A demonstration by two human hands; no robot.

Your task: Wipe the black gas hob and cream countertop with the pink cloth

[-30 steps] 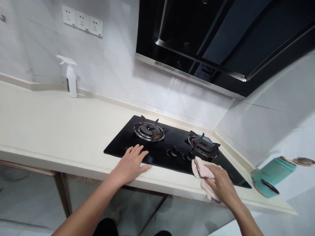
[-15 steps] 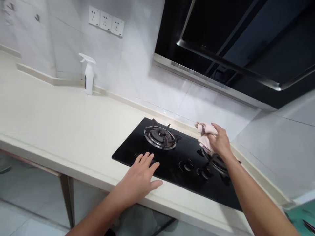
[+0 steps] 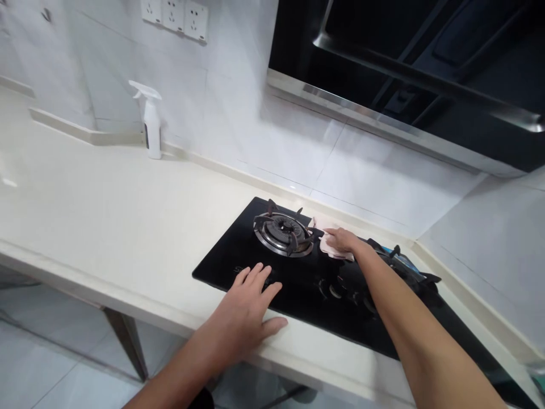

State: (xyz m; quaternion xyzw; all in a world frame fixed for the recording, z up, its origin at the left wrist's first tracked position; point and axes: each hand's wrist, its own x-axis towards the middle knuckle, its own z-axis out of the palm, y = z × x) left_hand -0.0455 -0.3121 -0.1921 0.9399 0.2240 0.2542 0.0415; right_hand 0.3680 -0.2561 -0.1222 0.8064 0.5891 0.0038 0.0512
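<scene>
My right hand [image 3: 342,241] presses a pale pink cloth [image 3: 334,250] onto the black gas stove [image 3: 293,289], between its two burners. Part of the cloth lies under my fingers, beside the left burner [image 3: 284,232]. My left hand [image 3: 251,309] rests at the stove's front edge with its fingers spread and nothing in it. The right burner [image 3: 395,264] is partly hidden behind my right forearm. Control knobs [image 3: 335,289] show near the front of the stove.
A white spray bottle [image 3: 152,128] stands against the wall on the pale countertop [image 3: 106,210]. Over the stove hangs a black range hood [image 3: 383,85]. Wall sockets [image 3: 174,16] are at upper left. Something blue [image 3: 402,258] shows behind the right burner.
My right hand has moved left and down with the cloth, from above the right burner to the stove surface between the burners. My left hand has stayed almost in place.
</scene>
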